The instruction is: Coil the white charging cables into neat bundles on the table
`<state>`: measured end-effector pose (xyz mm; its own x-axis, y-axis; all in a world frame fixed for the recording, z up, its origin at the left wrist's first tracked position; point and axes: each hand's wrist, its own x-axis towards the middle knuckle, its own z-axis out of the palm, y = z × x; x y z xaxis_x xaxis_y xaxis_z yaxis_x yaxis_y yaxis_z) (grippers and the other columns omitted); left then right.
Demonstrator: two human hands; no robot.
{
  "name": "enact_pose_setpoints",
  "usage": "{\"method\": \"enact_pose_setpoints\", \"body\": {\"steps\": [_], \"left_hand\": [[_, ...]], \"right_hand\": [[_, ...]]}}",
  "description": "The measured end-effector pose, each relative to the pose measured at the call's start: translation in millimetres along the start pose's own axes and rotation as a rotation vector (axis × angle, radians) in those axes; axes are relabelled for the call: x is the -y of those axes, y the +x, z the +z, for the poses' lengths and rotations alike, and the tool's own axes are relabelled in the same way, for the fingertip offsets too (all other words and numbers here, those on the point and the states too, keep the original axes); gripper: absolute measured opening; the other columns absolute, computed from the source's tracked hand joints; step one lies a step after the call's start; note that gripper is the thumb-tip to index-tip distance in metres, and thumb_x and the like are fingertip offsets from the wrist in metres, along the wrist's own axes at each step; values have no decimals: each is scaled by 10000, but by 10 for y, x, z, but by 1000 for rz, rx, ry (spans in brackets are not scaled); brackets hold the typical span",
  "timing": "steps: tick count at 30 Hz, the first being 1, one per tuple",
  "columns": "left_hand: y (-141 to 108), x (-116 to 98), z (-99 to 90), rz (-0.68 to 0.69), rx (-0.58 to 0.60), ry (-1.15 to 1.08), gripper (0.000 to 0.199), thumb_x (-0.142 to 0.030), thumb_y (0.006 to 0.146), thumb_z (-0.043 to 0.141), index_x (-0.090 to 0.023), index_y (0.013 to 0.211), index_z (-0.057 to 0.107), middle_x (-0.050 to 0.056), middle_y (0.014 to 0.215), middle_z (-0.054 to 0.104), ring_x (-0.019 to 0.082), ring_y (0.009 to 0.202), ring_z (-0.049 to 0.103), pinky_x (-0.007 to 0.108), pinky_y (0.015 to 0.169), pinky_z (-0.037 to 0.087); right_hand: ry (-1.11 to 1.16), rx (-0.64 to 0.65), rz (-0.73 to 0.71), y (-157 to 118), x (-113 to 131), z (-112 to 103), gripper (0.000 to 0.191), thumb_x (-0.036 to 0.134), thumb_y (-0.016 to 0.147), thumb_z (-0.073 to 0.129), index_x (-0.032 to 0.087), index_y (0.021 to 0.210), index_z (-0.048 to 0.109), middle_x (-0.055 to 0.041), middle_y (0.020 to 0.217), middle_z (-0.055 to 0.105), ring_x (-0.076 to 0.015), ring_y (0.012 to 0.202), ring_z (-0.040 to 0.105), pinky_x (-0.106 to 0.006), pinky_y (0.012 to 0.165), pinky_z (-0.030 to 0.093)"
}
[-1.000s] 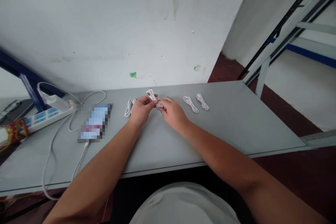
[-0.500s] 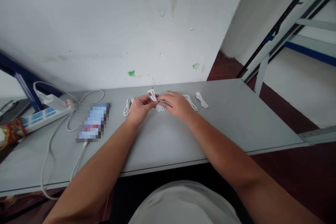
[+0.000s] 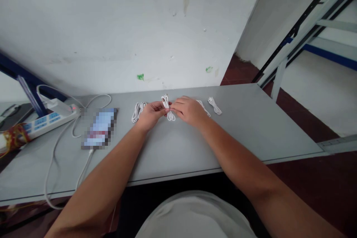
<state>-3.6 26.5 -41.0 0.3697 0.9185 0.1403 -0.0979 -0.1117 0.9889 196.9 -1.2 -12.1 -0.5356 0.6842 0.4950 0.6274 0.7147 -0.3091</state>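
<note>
Between my two hands is a white cable (image 3: 170,115), folded into a narrow bundle with a plug end pointing toward the wall. My left hand (image 3: 153,114) pinches the bundle's middle between thumb and fingers. From the other side, my right hand (image 3: 188,109) has its thumb and fingertips pressed together at the same spot; whether a tie lies there is too small to tell. Coiled white cables (image 3: 136,112) lie just left of my left hand. Partly hidden behind my right hand is another white cable (image 3: 204,108), and one more bundled cable (image 3: 214,105) rests farther right.
A phone (image 3: 100,128), its screen blurred, lies on the grey table (image 3: 178,156) at left with a charging cable attached. Behind it sits a white power strip (image 3: 52,119) with a plugged-in charger. The wall (image 3: 125,26) borders the table's back; a metal rack (image 3: 279,78) stands right.
The cable bundle has turned slightly more upright between my hands. My right fingers have closed in against it. The view has shifted slightly.
</note>
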Motion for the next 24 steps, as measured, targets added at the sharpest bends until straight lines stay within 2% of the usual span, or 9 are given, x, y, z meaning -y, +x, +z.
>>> {"method": "enact_pose_setpoints", "body": {"steps": [7,11,15,18,21,24], "left_hand": [[-13,-55,20,21,-7,-9,324,-304,666,805,-161,949,741,52,800,701,149,709,619,297,682,503],[-27,-84,48,45,-6,66,331,-312,657,814,-155,937,732,58,847,710,178,788,640,330,763,509],[-29,-68,46,145,-13,214,324,-331,692,791,-167,962,718,67,916,710,197,867,645,348,829,501],[-49,-91,43,290,-40,450,230,-321,766,730,-181,948,706,65,925,696,188,900,635,329,833,494],[-94,-160,51,449,-44,718,155,-275,839,652,-191,960,700,55,899,690,161,865,623,304,822,483],[-133,-216,53,540,-36,837,187,-248,883,586,-199,1031,690,58,925,696,155,871,621,302,833,478]], "right_hand": [[-19,-29,18,1,68,-1,224,230,948,420,199,876,631,-69,870,597,-206,849,478,-330,753,357],[139,-64,79,-11,109,58,196,201,921,417,191,813,579,-46,822,587,-178,783,489,-305,706,353],[413,-99,295,-4,153,138,201,249,882,472,195,693,517,12,666,508,-128,625,436,-268,593,317],[731,-66,522,19,147,194,184,292,840,521,198,681,521,46,571,419,-103,525,382,-251,534,302],[1218,22,753,45,108,224,127,266,788,548,197,688,514,77,518,279,-84,451,274,-237,469,268],[1542,166,864,57,77,215,137,243,767,544,193,658,477,84,536,205,-79,455,201,-232,441,210]]}}
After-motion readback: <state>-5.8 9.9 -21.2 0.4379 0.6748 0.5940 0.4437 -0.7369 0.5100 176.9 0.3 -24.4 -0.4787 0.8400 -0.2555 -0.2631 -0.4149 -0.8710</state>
